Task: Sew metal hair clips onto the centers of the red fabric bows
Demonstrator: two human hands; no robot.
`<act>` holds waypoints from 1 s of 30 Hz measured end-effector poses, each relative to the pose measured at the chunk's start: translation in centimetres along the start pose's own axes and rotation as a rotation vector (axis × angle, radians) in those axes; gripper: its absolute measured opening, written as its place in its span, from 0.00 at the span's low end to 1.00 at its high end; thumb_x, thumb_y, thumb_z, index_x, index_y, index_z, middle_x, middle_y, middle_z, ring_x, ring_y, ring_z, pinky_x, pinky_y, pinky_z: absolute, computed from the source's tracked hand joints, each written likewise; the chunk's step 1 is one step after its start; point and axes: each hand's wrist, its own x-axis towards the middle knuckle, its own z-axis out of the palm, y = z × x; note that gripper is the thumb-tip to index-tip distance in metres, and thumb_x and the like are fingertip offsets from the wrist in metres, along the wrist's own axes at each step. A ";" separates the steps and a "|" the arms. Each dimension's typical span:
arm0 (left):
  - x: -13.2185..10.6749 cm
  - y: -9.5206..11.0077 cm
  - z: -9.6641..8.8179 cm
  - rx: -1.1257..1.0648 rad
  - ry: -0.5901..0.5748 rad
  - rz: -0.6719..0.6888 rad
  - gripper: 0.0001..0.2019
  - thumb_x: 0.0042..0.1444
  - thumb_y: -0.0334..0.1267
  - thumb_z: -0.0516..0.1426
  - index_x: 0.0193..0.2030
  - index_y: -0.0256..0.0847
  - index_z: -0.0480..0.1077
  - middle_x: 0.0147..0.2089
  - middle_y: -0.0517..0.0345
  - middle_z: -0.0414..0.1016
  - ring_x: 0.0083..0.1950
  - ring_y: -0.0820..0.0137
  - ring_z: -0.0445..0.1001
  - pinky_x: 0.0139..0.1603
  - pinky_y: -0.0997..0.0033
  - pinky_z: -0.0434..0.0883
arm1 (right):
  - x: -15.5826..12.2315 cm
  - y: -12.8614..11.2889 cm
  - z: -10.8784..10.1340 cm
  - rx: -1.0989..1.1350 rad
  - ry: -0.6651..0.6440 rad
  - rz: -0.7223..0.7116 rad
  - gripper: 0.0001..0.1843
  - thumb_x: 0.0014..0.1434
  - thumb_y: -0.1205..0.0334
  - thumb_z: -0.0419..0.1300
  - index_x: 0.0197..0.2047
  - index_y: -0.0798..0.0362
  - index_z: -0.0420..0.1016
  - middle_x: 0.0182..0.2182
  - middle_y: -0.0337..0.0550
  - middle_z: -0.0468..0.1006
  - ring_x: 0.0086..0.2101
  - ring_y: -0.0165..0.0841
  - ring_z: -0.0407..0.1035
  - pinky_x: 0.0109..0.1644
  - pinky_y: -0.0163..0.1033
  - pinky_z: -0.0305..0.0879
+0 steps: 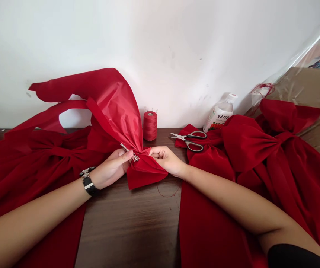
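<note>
A red fabric piece (144, 171) is gathered at its middle into a bow shape, one half standing up against the wall, the other lying on the dark wooden table (132, 223). My left hand (111, 169) pinches a small metal clip (132, 154) at the gathered waist. On the other side of the waist my right hand (167, 160) is closed on the fabric. A thin red thread (168, 193) trails on the table below the bow.
A red thread spool (150, 125) with needles stands by the white wall. Scissors (189, 140) lie on red cloth beside a white plastic bottle (220, 111). Finished red bows (260, 149) are piled at the right, more red fabric (23, 167) at the left.
</note>
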 end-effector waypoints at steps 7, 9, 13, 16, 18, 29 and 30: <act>0.0 0.1 -0.2 0.031 -0.023 -0.021 0.14 0.49 0.46 0.67 0.29 0.35 0.78 0.33 0.48 0.83 0.40 0.59 0.80 0.45 0.63 0.75 | -0.1 -0.1 0.2 -0.002 0.018 0.001 0.20 0.46 0.48 0.71 0.31 0.56 0.74 0.24 0.36 0.76 0.23 0.24 0.66 0.29 0.29 0.61; 0.0 0.0 -0.4 0.028 -0.008 -0.027 0.14 0.49 0.46 0.68 0.29 0.35 0.78 0.33 0.48 0.83 0.39 0.60 0.80 0.42 0.66 0.75 | -0.1 -0.1 0.1 -0.004 0.022 -0.005 0.21 0.45 0.48 0.71 0.31 0.56 0.73 0.23 0.35 0.75 0.23 0.23 0.65 0.28 0.28 0.60; 0.0 -0.2 -0.7 0.012 0.014 -0.020 0.14 0.48 0.46 0.68 0.28 0.35 0.77 0.32 0.50 0.83 0.37 0.62 0.80 0.38 0.71 0.74 | 0.0 0.0 -0.1 -0.001 0.024 -0.009 0.22 0.46 0.47 0.71 0.30 0.57 0.72 0.21 0.34 0.72 0.20 0.22 0.61 0.25 0.27 0.55; 0.0 -0.2 -0.6 0.022 0.000 -0.007 0.13 0.49 0.46 0.68 0.30 0.36 0.78 0.34 0.49 0.83 0.40 0.61 0.80 0.40 0.69 0.74 | 0.0 0.0 -0.1 0.001 0.020 -0.004 0.22 0.46 0.46 0.70 0.30 0.57 0.72 0.20 0.33 0.71 0.19 0.21 0.60 0.24 0.27 0.54; 0.1 -0.2 -0.5 0.039 -0.015 -0.004 0.14 0.49 0.47 0.68 0.32 0.36 0.79 0.36 0.49 0.83 0.41 0.60 0.80 0.42 0.67 0.75 | -0.1 0.0 0.0 0.002 0.017 -0.002 0.22 0.46 0.46 0.71 0.30 0.57 0.72 0.21 0.33 0.72 0.20 0.21 0.61 0.25 0.27 0.56; 0.0 -0.5 -1.0 0.027 -0.028 -0.040 0.15 0.49 0.48 0.67 0.33 0.35 0.80 0.35 0.48 0.84 0.39 0.60 0.81 0.39 0.69 0.76 | -0.2 -0.1 0.5 0.019 0.038 -0.023 0.21 0.45 0.48 0.71 0.30 0.57 0.73 0.23 0.35 0.74 0.22 0.22 0.64 0.29 0.28 0.60; 0.0 -0.5 -1.0 0.020 -0.028 -0.041 0.15 0.49 0.47 0.67 0.34 0.36 0.80 0.35 0.48 0.84 0.39 0.60 0.81 0.40 0.68 0.76 | -0.2 -0.1 0.6 0.022 0.037 -0.026 0.21 0.45 0.48 0.71 0.30 0.57 0.73 0.23 0.35 0.74 0.22 0.22 0.64 0.29 0.28 0.60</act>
